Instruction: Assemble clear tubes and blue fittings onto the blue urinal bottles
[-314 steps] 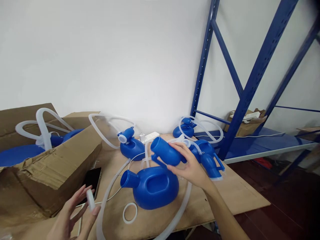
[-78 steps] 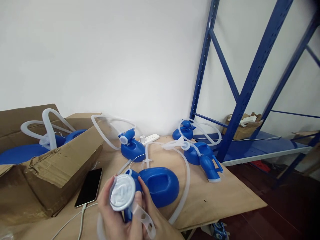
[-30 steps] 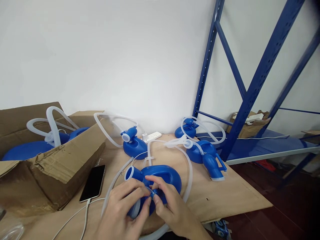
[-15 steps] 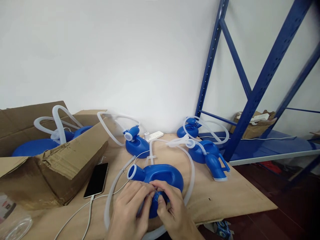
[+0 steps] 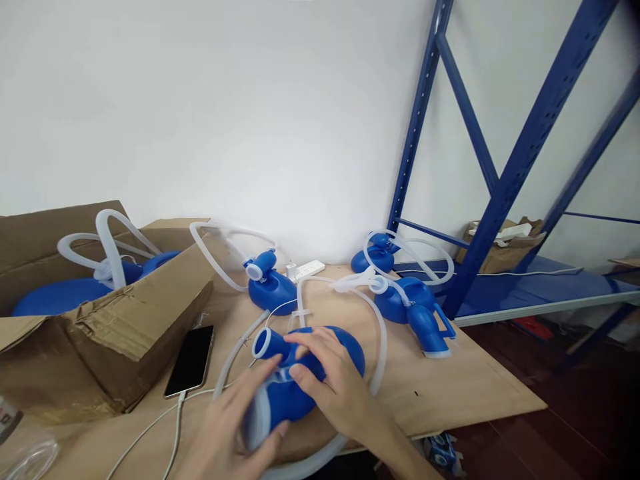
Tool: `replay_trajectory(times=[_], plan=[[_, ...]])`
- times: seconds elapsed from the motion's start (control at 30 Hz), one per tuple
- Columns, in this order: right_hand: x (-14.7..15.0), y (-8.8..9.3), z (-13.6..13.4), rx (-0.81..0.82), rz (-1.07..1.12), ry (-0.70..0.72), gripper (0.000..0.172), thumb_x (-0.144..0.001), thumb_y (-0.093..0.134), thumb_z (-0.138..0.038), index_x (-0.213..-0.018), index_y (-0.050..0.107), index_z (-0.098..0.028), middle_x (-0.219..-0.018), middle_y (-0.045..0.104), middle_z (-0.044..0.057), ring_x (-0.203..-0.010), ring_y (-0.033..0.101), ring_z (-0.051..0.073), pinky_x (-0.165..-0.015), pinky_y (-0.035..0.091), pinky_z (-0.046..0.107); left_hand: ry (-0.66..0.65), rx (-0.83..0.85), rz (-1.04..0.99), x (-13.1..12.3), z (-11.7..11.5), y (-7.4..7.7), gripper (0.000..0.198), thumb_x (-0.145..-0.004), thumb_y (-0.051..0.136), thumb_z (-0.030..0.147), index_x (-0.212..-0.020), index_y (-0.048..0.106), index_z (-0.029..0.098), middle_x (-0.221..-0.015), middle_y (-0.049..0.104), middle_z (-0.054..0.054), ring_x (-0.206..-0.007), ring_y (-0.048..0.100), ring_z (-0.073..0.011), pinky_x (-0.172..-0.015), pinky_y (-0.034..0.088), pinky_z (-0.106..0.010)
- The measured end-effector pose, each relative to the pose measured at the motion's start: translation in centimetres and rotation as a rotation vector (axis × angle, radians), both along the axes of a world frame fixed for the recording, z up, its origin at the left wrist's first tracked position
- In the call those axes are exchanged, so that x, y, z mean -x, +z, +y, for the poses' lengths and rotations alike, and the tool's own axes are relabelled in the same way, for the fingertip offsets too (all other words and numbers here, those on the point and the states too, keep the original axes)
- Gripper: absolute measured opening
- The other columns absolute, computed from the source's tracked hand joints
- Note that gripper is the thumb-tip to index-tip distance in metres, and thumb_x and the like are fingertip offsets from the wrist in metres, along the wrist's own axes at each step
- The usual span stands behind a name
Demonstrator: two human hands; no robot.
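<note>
My pinch had just opened, so the fine work seemed paused; my left hand (image 5: 231, 427) clasped the blue cup (image 5: 290, 402) at lower centre; my right hand (image 5: 337, 383), fingers parted, hovered against it.

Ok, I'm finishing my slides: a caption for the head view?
Both hands at a blue vessel, a blue jug behind it, a phone and an open cardboard box to the left.

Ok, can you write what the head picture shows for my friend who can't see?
A left hand and a right hand are around a blue piece with a pale end, near a blue bottle on a wooden table. Behind are more blue bottles; a phone and an open cardboard box are on the left.
</note>
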State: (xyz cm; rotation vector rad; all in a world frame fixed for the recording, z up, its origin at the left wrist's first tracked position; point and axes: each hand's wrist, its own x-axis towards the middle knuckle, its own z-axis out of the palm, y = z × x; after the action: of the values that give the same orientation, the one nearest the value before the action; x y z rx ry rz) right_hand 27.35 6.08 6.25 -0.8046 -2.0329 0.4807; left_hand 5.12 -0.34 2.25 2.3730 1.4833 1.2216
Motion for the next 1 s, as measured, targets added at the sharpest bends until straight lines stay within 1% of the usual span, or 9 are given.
replay_trajectory(times=[0.07,0.13,0.23,0.33,0.47,0.6,0.7,0.83,1.0], plan=[[-0.7,0.3,0.8,0.012,-0.133,0.02,0.04,-0.101,0.064,-0.042,-0.138,0.063,-0.028,-0.126,0.07,0.006,-0.121,0.063,0.024,-0.112,0.046,0.042,0.14,0.079,-0.21,2.5,0.0,-0.3,0.059,-0.089,0.072,0.043,-0.145,0.056,0.036,-0.137,0.072,-0.003,-0.118,0.073,-0.029,-0.092,0.065,-0.034],[-1.5,-0.2,1.8,0.039,-0.279,0.02,0.051,-0.099,0.067,-0.044,-0.147,0.056,-0.03,-0.143,0.06,0.007,-0.136,0.053,0.026,-0.117,0.043,0.043,0.319,0.162,-0.467,5.1,-0.1,-0.3,0.059,-0.087,0.07,0.056,-0.14,0.06,0.033,-0.132,0.074,-0.004,-0.113,0.074,-0.0306,-0.084,0.066,-0.034],[-2.3,-2.6,3.8,0.058,-0.474,0.013,0.064,-0.097,0.069,-0.049,-0.154,0.049,-0.029,-0.155,0.051,0.011,-0.148,0.041,0.031,-0.122,0.036,0.052,0.561,0.235,-0.7,8.3,0.0,-0.1,0.068,-0.079,0.07,0.07,-0.135,0.061,0.032,-0.132,0.071,-0.005,-0.115,0.07,-0.034,-0.075,0.066,-0.034],[-2.3,-4.9,5.3,0.018,-0.585,-0.018,0.066,-0.095,0.069,-0.053,-0.153,0.051,-0.028,-0.158,0.049,0.013,-0.148,0.038,0.037,-0.122,0.032,0.06,0.672,0.255,-0.736,9.4,0.7,-0.3,0.07,-0.071,0.075,0.071,-0.128,0.061,0.033,-0.129,0.069,-0.002,-0.112,0.069,-0.0332,-0.076,0.065,-0.036],[-2.3,-5.8,6.2,-0.001,-0.573,-0.058,0.062,-0.093,0.072,-0.053,-0.148,0.056,-0.031,-0.147,0.059,0.01,-0.134,0.053,0.034,-0.115,0.04,0.055,0.587,0.35,-0.665,8.9,2.7,-2.9,0.075,-0.07,0.076,0.071,-0.127,0.056,0.026,-0.114,0.07,-0.007,-0.102,0.07,-0.0323,-0.083,0.062,-0.042],[-3.7,-5.1,6.3,0.041,-0.569,-0.055,0.06,-0.092,0.072,-0.056,-0.145,0.059,-0.033,-0.141,0.062,0.01,-0.131,0.055,0.034,-0.113,0.041,0.054,0.491,0.406,-0.57,7.4,5.2,-6.7,0.072,-0.072,0.073,0.07,-0.122,0.053,0.022,-0.109,0.07,-0.009,-0.097,0.072,-0.0325,-0.086,0.06,-0.046],[-5.3,-4.8,6.4,0.084,-0.564,-0.077,0.054,-0.092,0.073,-0.054,-0.14,0.064,-0.034,-0.138,0.064,0.009,-0.13,0.056,0.033,-0.113,0.041,0.052,0.371,0.436,-0.567,5.6,6.6,-8.5,0.061,-0.075,0.073,0.064,-0.115,0.053,0.023,-0.109,0.072,-0.009,-0.099,0.073,-0.0313,-0.087,0.059,-0.044],[-7.1,-4.7,6.7,0.103,-0.583,-0.083,0.057,-0.089,0.076,-0.056,-0.141,0.064,-0.036,-0.138,0.064,0.008,-0.131,0.055,0.034,-0.114,0.039,0.054,0.25,0.516,-0.454,3.2,7.8,-8.8,0.052,-0.08,0.07,0.06,-0.113,0.054,0.023,-0.11,0.074,-0.011,-0.105,0.072,-0.033,-0.091,0.057,-0.045],[-7.8,-4.7,7.3,0.125,-0.598,-0.052,0.071,-0.085,0.077,-0.062,-0.147,0.058,-0.033,-0.144,0.061,0.009,-0.137,0.052,0.035,-0.12,0.033,0.056,0.245,0.554,-0.075,3.5,10.1,-6.9,0.052,-0.088,0.056,0.066,-0.115,0.065,0.023,-0.126,0.071,-0.014,-0.121,0.066,-0.0348,-0.108,0.048,-0.046]])
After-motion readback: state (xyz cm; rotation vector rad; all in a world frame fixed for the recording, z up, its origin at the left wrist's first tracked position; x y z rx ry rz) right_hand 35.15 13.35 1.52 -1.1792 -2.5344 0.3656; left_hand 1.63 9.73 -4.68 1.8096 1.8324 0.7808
